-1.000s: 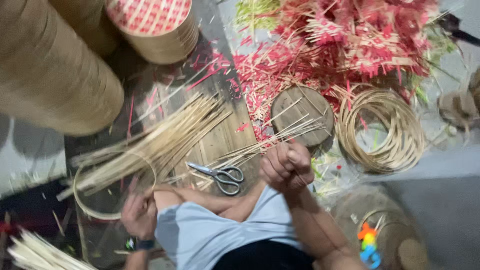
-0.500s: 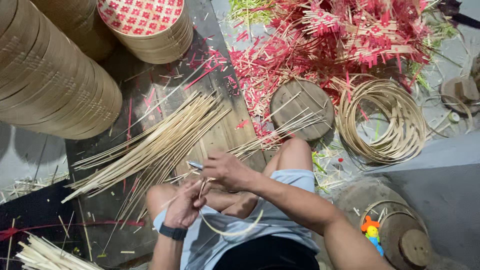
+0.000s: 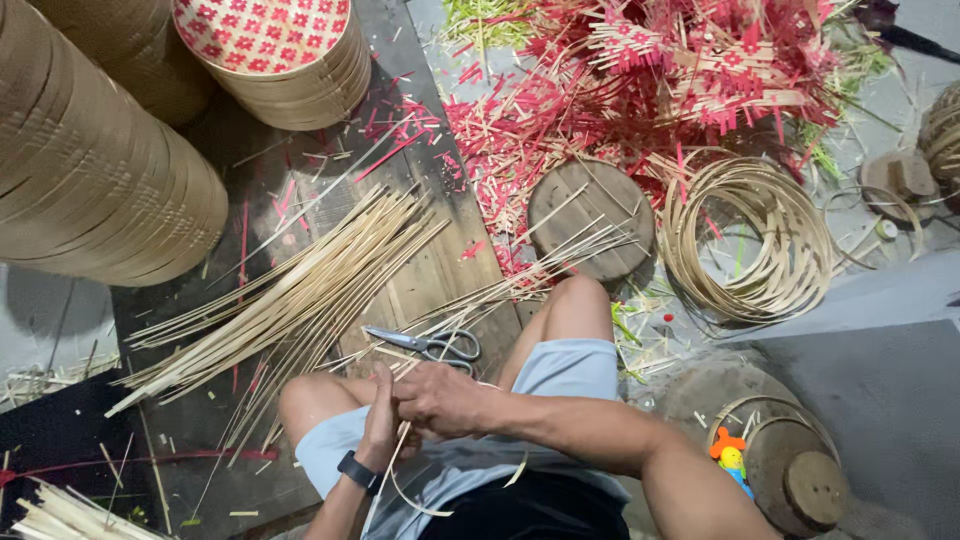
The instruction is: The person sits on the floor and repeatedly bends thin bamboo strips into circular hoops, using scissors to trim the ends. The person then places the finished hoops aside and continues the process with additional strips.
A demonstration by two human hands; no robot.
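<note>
Both hands meet above the lap: the right hand [image 3: 440, 398] is closed around a thin bamboo strip [image 3: 405, 490], and the left hand [image 3: 380, 425], with a dark watch [image 3: 357, 470] at its wrist, pinches the same strip, which curves down over the shorts. Scissors [image 3: 430, 345] lie just beyond on the floor boards [image 3: 440, 270], beside a fan of bamboo strips [image 3: 290, 300]. Farther off are a round wooden block [image 3: 590, 215], coiled hoops [image 3: 750, 240] and stacked baskets [image 3: 90, 170].

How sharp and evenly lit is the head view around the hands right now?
Head view: even, soft light without glare; the left hand and right hand look slightly soft, gripping a thin pale bamboo strip; the grey-handled metal scissors read crisp; the left edge is darker, with wide-angle bending there.
</note>
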